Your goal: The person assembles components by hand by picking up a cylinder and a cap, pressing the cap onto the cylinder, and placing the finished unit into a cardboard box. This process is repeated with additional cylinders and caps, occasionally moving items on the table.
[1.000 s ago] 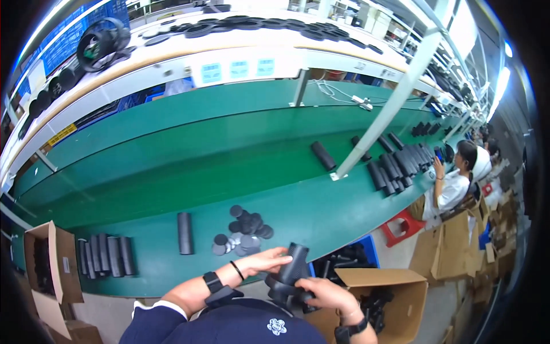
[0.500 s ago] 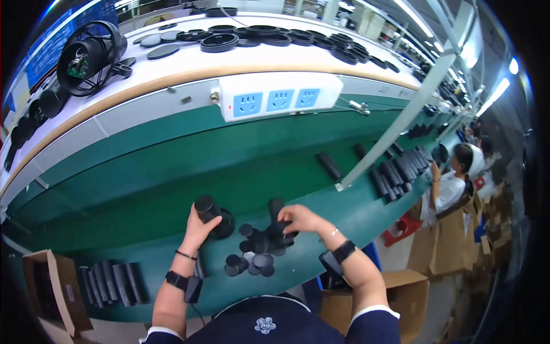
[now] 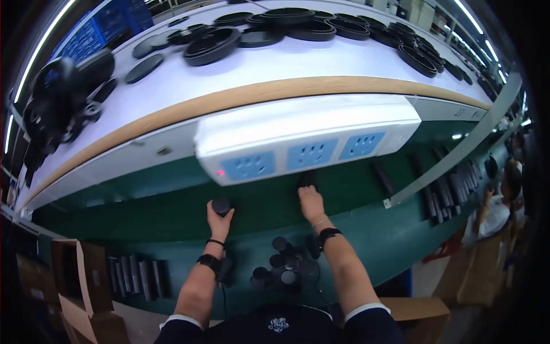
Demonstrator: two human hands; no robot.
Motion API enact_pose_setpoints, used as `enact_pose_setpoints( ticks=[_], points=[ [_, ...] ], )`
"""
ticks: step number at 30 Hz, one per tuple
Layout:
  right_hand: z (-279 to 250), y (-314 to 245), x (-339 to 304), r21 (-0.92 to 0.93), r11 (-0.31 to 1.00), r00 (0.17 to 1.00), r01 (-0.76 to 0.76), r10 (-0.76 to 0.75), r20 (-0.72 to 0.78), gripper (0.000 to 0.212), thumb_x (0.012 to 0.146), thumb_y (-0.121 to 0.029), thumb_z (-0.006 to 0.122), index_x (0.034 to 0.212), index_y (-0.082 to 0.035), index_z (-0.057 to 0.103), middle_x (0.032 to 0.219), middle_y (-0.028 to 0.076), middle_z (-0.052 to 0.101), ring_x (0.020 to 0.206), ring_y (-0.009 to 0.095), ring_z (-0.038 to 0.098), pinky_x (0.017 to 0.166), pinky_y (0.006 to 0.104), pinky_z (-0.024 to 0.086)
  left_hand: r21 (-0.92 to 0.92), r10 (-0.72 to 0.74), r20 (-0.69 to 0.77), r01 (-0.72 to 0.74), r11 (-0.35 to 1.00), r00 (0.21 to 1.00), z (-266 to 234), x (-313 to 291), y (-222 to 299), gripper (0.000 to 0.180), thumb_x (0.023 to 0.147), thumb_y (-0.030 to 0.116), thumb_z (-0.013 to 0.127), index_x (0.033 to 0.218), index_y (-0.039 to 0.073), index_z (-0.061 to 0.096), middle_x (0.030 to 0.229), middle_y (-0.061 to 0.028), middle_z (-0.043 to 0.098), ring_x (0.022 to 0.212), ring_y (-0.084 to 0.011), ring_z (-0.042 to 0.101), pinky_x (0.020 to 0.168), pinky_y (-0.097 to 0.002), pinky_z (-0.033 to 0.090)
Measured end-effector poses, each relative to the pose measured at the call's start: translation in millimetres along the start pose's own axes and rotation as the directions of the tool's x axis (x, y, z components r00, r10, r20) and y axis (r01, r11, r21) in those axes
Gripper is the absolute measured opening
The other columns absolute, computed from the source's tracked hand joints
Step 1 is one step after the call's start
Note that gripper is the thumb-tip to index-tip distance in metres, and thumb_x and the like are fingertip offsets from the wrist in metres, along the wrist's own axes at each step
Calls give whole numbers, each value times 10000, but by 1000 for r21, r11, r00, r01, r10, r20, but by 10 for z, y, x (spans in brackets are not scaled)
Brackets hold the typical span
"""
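My left hand (image 3: 217, 225) is wrapped round a short black cylinder (image 3: 222, 206), its flat round end facing up. Further right, my right hand (image 3: 311, 203) reaches out under the power strip with its fingers curled in. Just past those fingers is a dark object (image 3: 307, 179), partly covered by the hand, its kind too dim to tell. Between my forearms, a loose heap of black round discs (image 3: 281, 261) lies on the green bench (image 3: 366, 246).
A white power strip (image 3: 303, 123) with blue sockets juts out above my hands. The shelf (image 3: 252, 63) over it carries black rings and discs. Black tubes (image 3: 134, 276) lie at left beside a cardboard box (image 3: 86, 269); more tubes (image 3: 452, 186) are at right, near another person (image 3: 495, 215).
My head view has shifted closer to the shelf. My right hand has left the disc heap and moved forward and right. The left hand keeps hold of the black cylinder.
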State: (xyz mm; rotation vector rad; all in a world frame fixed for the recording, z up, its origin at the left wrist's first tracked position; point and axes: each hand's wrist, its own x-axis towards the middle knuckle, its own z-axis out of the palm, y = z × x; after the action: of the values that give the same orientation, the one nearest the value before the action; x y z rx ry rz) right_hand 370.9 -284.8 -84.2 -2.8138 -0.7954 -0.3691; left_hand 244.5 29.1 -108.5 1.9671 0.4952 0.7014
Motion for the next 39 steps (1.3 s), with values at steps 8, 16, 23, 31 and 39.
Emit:
enact_pose_setpoints(
  ticks=[8, 16, 23, 31, 39],
  points=[
    [327, -115, -152, -88, 987, 973, 132, -145, -178, 179, 765, -157, 563, 942, -126, 569, 890, 17, 549, 940, 204, 533, 686, 329, 471, -23, -28, 64, 30, 999, 998, 30, 93, -87, 793, 747, 156, 828, 1346, -37, 346, 1154, -133, 555, 1053, -214, 553, 926, -317, 441],
    [42, -189, -308, 9, 1000, 997, 18, -18, -81, 222, 764, -111, 571, 985, -98, 561, 958, 55, 551, 969, 243, 563, 686, 347, 515, 122, 110, -18, -107, 987, 994, -125, -26, -126, 901, 716, 93, 831, 1416, 19, 268, 1217, -159, 501, 1087, -252, 523, 965, -356, 426],
    [-796, -147, -1589, 488, 811, 888, -322, 437, -141, 65, 824, -69, 586, 880, -37, 580, 862, 136, 557, 778, 338, 581, 650, 401, 502, -396, -417, 273, 496, 773, 867, -608, -940, 933, 570, 831, 46, 675, 1325, 128, 403, 1076, -61, 556, 902, -147, 558, 737, -269, 474],
    [-1849, -430, -4523, 616, 302, 292, -727, 949, -120, 73, 807, -73, 662, 849, -14, 652, 751, 76, 635, 683, 125, 584, 631, 276, 478, -206, -216, 896, 795, 570, 387, -365, -1708, 1556, 96, 923, 77, 574, 1011, 56, 606, 857, -44, 631, 771, -121, 600, 664, -233, 480],
    [-2570, -498, -7661, 232, -234, -287, -944, 929, -234, 89, 764, -98, 673, 758, -9, 667, 680, 132, 654, 638, 189, 628, 617, 329, 499, 88, -172, 985, 795, 600, 20, 173, -2753, 2249, 84, 939, 116, 563, 992, 69, 609, 843, -30, 626, 758, -122, 601, 670, -246, 500]
  ],
)
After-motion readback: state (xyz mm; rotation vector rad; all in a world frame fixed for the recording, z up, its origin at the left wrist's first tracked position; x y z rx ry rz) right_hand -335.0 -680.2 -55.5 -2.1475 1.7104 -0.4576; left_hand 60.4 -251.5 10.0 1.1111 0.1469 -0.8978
